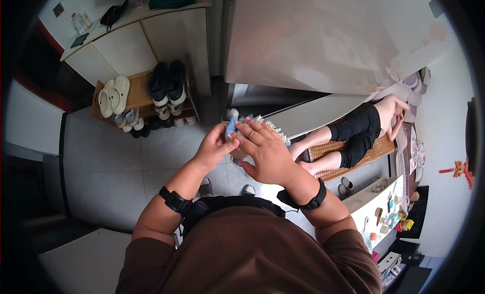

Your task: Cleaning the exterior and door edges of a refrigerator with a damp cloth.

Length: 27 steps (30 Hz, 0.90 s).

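Both hands are raised in front of my body around a small blue-and-white textile item with a shaggy white fringe. My left hand grips its left side, the thumb lying by a blue strip that ends in a pale tuft. Across the front lies my right hand, holding the item with its fingers stretched over it. White fringe sticks out past those fingers. Most of the item is hidden, so its exact kind cannot be told.
To the left, a wooden shoe rack holds several pairs of shoes below a cabinet. A large pale panel stands ahead. At right, a person lies on a woven mat, feet close to my right hand. A cluttered white table stands beyond.
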{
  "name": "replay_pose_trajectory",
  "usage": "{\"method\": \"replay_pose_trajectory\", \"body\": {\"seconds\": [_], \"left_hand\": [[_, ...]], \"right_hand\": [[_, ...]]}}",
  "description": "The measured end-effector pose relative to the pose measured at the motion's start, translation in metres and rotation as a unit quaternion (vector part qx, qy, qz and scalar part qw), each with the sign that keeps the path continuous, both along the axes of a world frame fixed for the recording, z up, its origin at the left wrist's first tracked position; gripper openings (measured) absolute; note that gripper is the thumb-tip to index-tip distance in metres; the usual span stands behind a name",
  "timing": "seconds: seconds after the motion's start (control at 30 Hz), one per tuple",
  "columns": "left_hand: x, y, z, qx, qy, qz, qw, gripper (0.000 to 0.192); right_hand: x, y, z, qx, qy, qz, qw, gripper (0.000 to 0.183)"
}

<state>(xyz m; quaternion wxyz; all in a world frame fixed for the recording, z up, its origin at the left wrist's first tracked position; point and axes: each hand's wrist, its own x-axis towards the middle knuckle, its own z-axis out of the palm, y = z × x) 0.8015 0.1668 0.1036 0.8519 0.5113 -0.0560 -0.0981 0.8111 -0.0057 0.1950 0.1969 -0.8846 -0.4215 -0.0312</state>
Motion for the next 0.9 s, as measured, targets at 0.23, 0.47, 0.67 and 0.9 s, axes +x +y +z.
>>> {"method": "replay_pose_trajectory", "body": {"seconds": [0.23,0.47,0.67,0.9], "left_hand": [[0.001,0.047,-0.002,-0.296,0.084,-0.032,0.951,0.057],[-0.020,0.072,0.007,-0.289,0.050,-0.022,0.956,0.056],[-0.001,0.013,-0.016,0.015,-0.139,0.037,0.989,0.035],[0.008,-0.043,-0.025,0.079,-0.243,0.026,0.967,0.048]], "right_hand": [[0.035,-0.046,0.009,0.142,0.024,-0.094,0.985,0.037],[0.040,-0.064,-0.008,0.084,-0.052,-0.149,0.984,0.036],[0.031,-0.071,-0.011,0.129,-0.018,-0.167,0.977,0.030],[0.034,-0.057,-0.010,0.062,-0.084,-0.229,0.968,0.022]]}}
